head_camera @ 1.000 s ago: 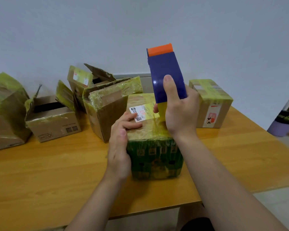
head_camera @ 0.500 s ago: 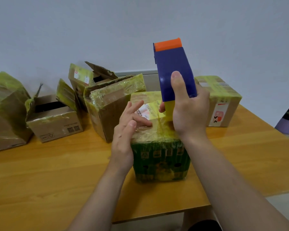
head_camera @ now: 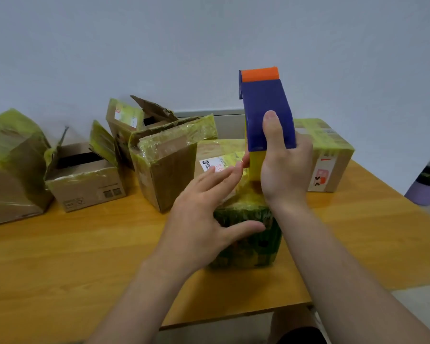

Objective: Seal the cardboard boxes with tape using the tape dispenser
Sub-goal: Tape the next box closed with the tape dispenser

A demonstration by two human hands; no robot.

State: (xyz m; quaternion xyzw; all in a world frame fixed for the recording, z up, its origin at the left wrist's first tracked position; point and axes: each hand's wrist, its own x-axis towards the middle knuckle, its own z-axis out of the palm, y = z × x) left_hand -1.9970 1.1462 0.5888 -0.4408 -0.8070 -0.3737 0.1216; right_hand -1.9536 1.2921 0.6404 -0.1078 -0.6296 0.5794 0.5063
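A blue tape dispenser (head_camera: 266, 108) with an orange end and a yellow tape roll stands upright in my right hand (head_camera: 283, 170), which grips it above the box in front of me. That box (head_camera: 246, 234) has a green printed front, yellowish tape over its top and a white label (head_camera: 214, 165). My left hand (head_camera: 206, 209) hovers over the box's left side with fingers spread, its thumb against the green front and its fingertips near the label. Yellow tape runs from the dispenser down to the box top.
On the wooden table (head_camera: 85, 256) stand more taped cardboard boxes: a crumpled one (head_camera: 13, 167) at far left, an open small one (head_camera: 85, 180), two with raised flaps (head_camera: 166, 160) behind, a sealed one (head_camera: 330, 155) at right. A purple object (head_camera: 425, 192) sits beyond the right edge.
My left hand has lifted off the box top and spread its fingers, sliding toward the near left side. The dispenser in my right hand has stayed upright over the box.
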